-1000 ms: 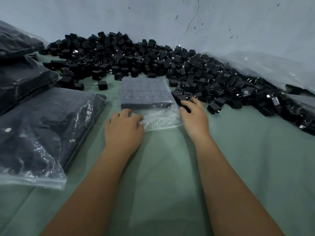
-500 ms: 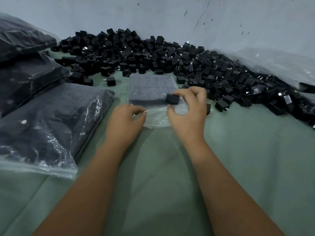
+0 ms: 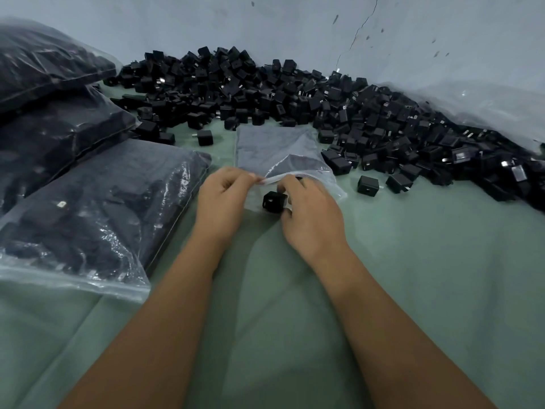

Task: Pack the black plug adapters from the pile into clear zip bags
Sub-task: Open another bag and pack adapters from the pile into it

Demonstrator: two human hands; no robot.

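A: Largest first. Green cloth (image 3: 413, 276) covers the whole work surface, pale wall (image 3: 206, 22) behind it.

B: On it, a long pile of black plug adapters (image 3: 295, 95) banked along the wall, far left to far right.

A: Left side: three filled zip bags (image 3: 97, 202), stacked and overlapping, dark with adapters. Loose clear plastic (image 3: 486, 104) heaped at right, behind the pile.

B: Centre: the zip bag (image 3: 274, 152) in work, flat on the cloth just in front of the pile, mouth toward the person, a grey layer of adapters inside.

A: Hands?

B: Left hand (image 3: 224, 199) pinches the bag's upper lip between thumb and fingertips, lifting it. Right hand (image 3: 309, 214) is at the mouth, fingers curled round one black adapter (image 3: 274, 202), which sits at the opening on the lower film.

A: Strays: a few single adapters apart from the pile, one (image 3: 205, 137) left of the bag, one (image 3: 368, 185) right of it.
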